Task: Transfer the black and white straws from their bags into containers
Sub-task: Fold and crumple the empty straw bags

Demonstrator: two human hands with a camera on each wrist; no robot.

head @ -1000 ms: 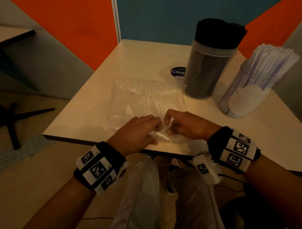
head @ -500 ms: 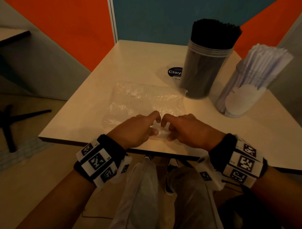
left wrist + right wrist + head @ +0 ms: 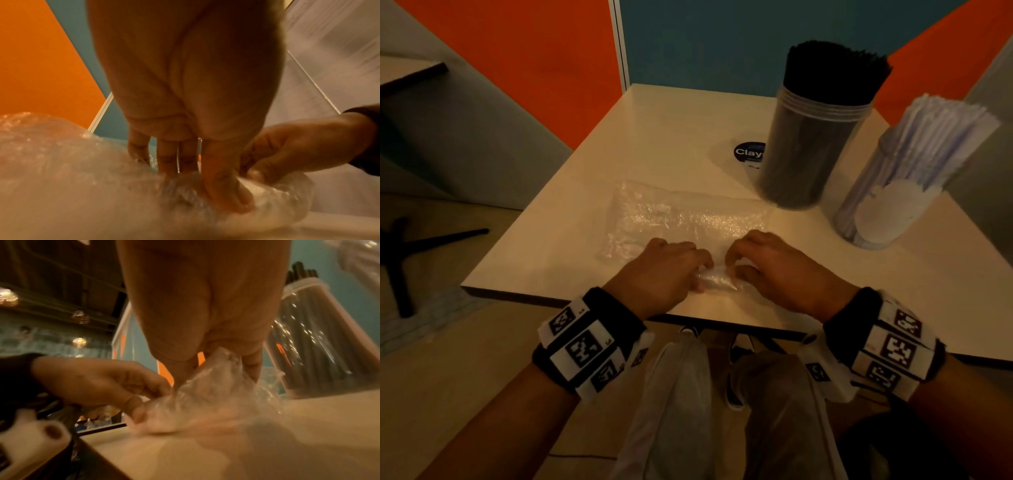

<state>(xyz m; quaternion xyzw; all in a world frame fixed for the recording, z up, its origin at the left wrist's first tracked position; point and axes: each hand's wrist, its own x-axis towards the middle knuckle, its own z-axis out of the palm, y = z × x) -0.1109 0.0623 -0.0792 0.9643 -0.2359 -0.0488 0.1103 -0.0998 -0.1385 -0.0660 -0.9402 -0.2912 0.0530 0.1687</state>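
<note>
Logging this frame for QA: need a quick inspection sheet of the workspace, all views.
Surface: pale table, bare around the items.
Job's things: black straws upright in a clear container; white straws in a second container beside it; empty clear bag lying flat.
Clutter: round black sticker.
Grippers: left hand and right hand both pinch the bag's near edge, rolling it.
Cables: nothing seen.
Surroundings: orange and teal wall panels; black chair base on the floor.
</note>
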